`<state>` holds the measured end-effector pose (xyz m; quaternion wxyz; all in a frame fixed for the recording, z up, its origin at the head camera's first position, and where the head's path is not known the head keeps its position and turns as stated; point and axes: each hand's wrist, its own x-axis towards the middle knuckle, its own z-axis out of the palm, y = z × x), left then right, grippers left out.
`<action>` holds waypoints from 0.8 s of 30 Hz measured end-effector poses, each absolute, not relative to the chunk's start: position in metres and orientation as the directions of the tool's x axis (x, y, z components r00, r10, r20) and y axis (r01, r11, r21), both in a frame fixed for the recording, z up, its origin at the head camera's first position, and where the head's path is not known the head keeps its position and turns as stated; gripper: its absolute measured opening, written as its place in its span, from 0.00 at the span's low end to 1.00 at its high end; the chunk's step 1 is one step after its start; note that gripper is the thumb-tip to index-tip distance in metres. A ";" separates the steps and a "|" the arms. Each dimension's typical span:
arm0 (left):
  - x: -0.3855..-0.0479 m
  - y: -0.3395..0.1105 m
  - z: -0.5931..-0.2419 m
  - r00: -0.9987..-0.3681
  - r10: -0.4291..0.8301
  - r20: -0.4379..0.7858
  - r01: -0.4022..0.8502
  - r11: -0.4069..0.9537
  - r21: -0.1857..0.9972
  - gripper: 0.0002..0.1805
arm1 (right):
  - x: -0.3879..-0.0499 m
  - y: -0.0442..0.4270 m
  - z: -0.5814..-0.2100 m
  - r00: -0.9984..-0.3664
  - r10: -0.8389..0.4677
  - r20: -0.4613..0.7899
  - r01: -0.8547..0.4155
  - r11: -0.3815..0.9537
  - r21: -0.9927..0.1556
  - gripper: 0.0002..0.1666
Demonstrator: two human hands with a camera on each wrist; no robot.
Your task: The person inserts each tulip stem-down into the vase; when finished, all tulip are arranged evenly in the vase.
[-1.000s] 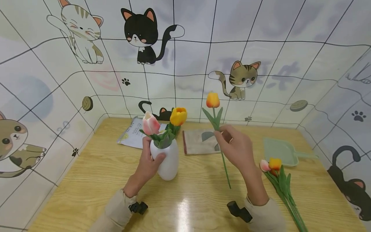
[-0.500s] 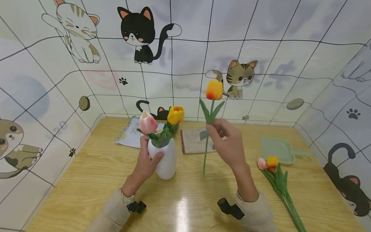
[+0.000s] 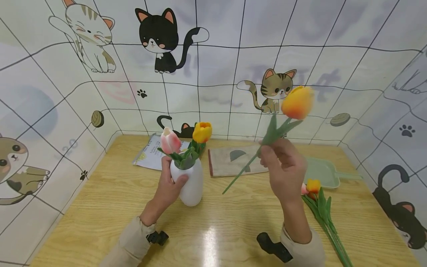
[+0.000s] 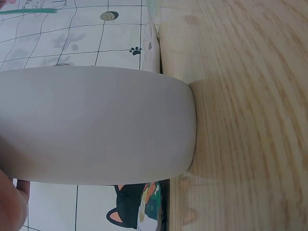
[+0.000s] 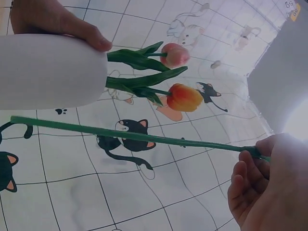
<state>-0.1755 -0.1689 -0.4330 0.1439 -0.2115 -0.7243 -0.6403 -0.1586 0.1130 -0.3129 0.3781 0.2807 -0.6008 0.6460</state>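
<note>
My left hand (image 3: 166, 189) grips the white vase (image 3: 192, 185) from its left side, thumb across the front; the vase stands upright on the table. In its mouth are a pink-and-white tulip (image 3: 170, 141) and a yellow tulip (image 3: 202, 132). To the right, my right hand (image 3: 286, 170) pinches an orange-yellow tulip (image 3: 298, 104) by the stem just below its leaves. This tulip is held in the air, its bloom leaning right and its bare stem (image 5: 130, 133) slanting down toward the vase. In the right wrist view the stem's end is beside the vase, apart from it.
Several more tulips (image 3: 321, 211) lie on the table (image 3: 133, 200) at the right. Behind them is a pale green dustpan-like tray (image 3: 321, 172) with a handle. A folded beige cloth (image 3: 223, 163) and a printed packet (image 3: 146, 154) lie near the cat-patterned back wall (image 3: 213, 66).
My right hand first moved left and raised the tulip, then moved right and tilted it, so the bloom swung right. My left hand keeps its hold on the vase.
</note>
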 end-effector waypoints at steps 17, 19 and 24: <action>-0.176 -0.168 -0.434 -0.869 0.127 0.479 0.490 0.081 0.868 0.35 | -0.135 0.099 -0.285 -0.322 0.579 0.749 -0.945 -0.144 -0.295 0.09; -0.176 -0.168 -0.434 -0.867 0.125 0.482 0.493 0.079 0.867 0.36 | -0.135 0.096 -0.286 -0.320 0.570 0.757 -0.945 -0.137 -0.296 0.10; -0.176 -0.169 -0.434 -0.871 0.121 0.477 0.488 0.084 0.869 0.35 | -0.136 0.091 -0.291 -0.319 0.504 0.803 -0.946 -0.116 -0.303 0.14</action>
